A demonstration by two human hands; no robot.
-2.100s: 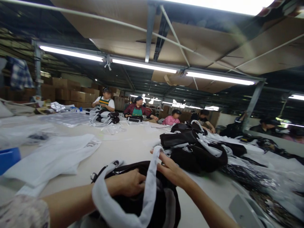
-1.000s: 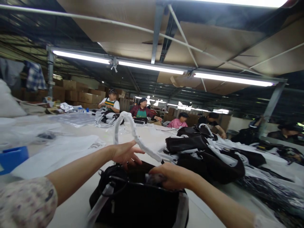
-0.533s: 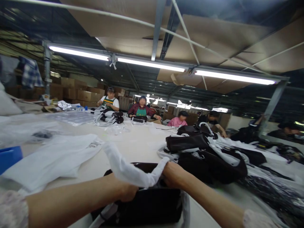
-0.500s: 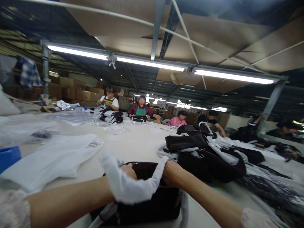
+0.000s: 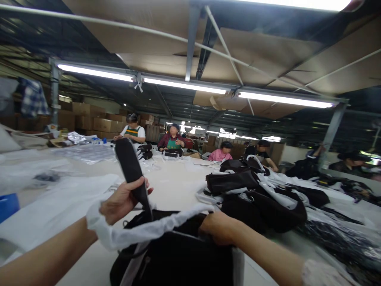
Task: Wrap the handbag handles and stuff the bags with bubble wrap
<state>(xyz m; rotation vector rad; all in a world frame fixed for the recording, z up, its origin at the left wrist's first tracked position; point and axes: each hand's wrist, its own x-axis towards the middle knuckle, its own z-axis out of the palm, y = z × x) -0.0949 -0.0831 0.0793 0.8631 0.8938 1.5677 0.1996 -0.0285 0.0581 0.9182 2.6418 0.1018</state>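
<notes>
A dark handbag (image 5: 190, 258) stands at the front of the table, its mouth facing up. Its handle (image 5: 166, 228), wrapped in white paper, arcs across the opening and over my left wrist. My left hand (image 5: 126, 198) is closed round a flat black strap (image 5: 129, 163) with a rounded end, lifted above the bag's left side. The strap's lower end runs down to the bag's opening; whether it is fixed there I cannot tell. My right hand (image 5: 218, 228) reaches into the bag's mouth at the right, its fingers hidden inside.
Dark bags with white-wrapped handles (image 5: 256, 194) are piled to the right. White sheets (image 5: 68, 206) and a blue object (image 5: 8, 206) lie at the left. Several co-workers sit along the far side, one in a green apron (image 5: 172, 143). Clear plastic bags (image 5: 342, 242) lie at the right.
My left hand has come up out of the bag's mouth, moving left, with the black strap now raised in it. My right hand remains at the opening. The wrapped handle has shifted left.
</notes>
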